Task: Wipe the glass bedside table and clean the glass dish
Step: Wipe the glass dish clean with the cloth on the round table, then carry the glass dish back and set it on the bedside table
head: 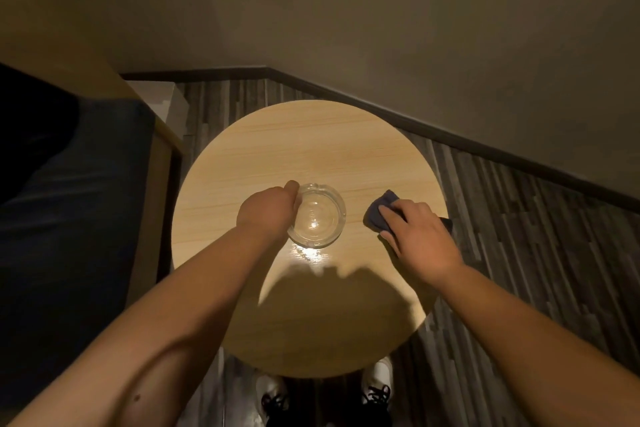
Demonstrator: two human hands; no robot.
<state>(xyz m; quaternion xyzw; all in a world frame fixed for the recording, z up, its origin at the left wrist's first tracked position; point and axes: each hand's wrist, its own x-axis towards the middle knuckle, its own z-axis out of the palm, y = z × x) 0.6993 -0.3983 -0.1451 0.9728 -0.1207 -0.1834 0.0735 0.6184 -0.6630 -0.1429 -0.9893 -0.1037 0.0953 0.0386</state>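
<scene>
A round table with a light wood-look, glossy top fills the middle of the view. A clear glass dish with a notched rim stands near the table's centre. My left hand is at the dish's left rim, fingers curled around the edge and gripping it. To the right, my right hand lies flat on a dark blue-grey cloth and presses it onto the tabletop near the right edge. Most of the cloth is hidden under the hand.
A dark blue bed or sofa with a wooden frame stands close on the left. A wall with dark skirting runs behind the table. Striped wood flooring surrounds it. My shoes show below the near table edge.
</scene>
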